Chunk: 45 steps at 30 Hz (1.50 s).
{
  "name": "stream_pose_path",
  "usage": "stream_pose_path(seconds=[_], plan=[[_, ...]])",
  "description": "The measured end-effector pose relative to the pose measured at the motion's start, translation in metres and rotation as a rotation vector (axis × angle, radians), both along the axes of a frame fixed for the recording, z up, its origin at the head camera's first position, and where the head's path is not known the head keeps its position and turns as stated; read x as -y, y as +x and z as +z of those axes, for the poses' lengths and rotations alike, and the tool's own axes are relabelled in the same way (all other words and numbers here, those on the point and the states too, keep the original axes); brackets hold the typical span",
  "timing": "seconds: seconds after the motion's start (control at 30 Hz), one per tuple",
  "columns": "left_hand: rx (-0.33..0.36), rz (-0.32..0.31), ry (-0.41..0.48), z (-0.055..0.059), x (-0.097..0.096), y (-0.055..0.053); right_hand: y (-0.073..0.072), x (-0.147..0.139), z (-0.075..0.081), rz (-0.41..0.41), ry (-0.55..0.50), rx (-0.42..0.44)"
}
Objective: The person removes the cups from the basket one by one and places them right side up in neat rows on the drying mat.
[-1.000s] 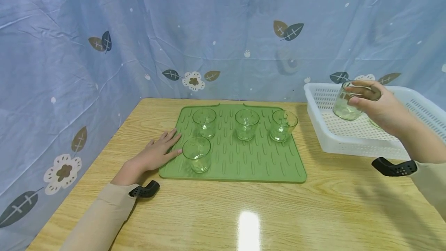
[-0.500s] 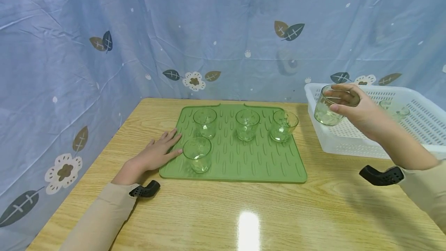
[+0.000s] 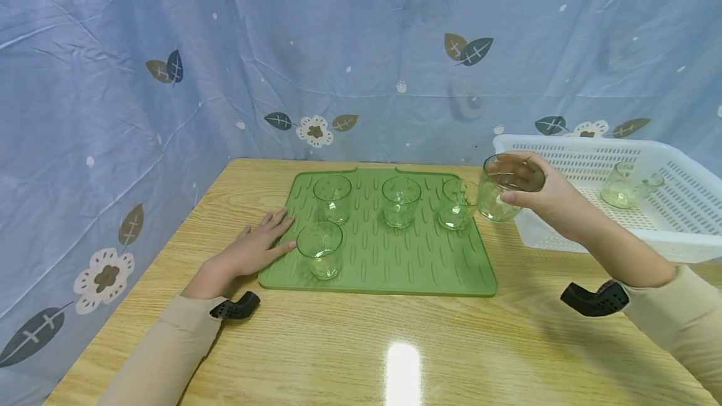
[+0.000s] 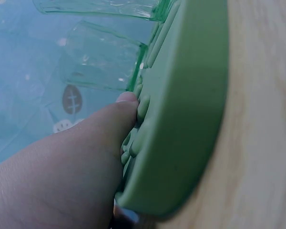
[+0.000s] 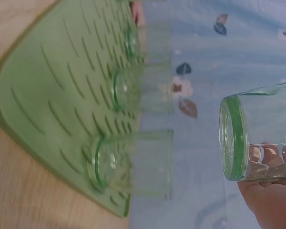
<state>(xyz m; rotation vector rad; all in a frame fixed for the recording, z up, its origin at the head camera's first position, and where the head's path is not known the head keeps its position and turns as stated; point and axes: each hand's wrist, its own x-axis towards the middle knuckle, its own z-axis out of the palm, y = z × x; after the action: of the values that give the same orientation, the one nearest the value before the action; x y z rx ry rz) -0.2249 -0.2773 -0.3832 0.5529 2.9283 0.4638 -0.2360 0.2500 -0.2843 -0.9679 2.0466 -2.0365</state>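
My right hand (image 3: 555, 196) grips a clear greenish drinking glass (image 3: 496, 202) near its rim, in the air between the green draining mat (image 3: 383, 268) and the basket. In the right wrist view the held glass (image 5: 271, 129) shows its thick base, with fingers behind its wall. My left hand (image 3: 254, 249) lies flat with fingers spread on the mat's left edge, its thumb close to the front-left glass (image 3: 321, 255). Three more glasses stand upright along the back: a left one (image 3: 333, 199), a middle one (image 3: 401, 202) and a right one (image 3: 455, 205).
A white perforated plastic basket (image 3: 592, 240) stands at the right, with at least one glass (image 3: 620, 190) inside. The mat lies on a wooden table (image 3: 316, 343). A blue patterned curtain (image 3: 366, 49) hangs behind and at the left.
My right hand has carried the glass leftward and lower, from over the basket to beside the mat's right edge. A glass in the basket has come into view. My left hand stays put.
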Motion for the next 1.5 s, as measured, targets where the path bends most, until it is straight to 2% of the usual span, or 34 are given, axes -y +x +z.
stream_pose_path(seconds=[0.37,0.67,1.03,1.3,1.5], plan=[[0.001,-0.002,0.000,0.001,0.001,-0.002,0.010,0.028,-0.011,0.039,0.021,-0.024],[-0.003,-0.006,-0.001,0.000,0.001,-0.002,0.015,0.053,-0.023,0.121,0.003,-0.044],[0.011,-0.006,-0.001,0.000,0.001,-0.004,0.025,0.073,-0.038,0.071,0.110,0.073],[0.018,-0.003,0.004,0.000,0.000,-0.003,0.027,0.084,-0.049,0.093,0.102,0.096],[0.007,-0.003,-0.004,-0.001,0.001,-0.001,0.024,0.091,-0.058,0.106,0.142,0.157]])
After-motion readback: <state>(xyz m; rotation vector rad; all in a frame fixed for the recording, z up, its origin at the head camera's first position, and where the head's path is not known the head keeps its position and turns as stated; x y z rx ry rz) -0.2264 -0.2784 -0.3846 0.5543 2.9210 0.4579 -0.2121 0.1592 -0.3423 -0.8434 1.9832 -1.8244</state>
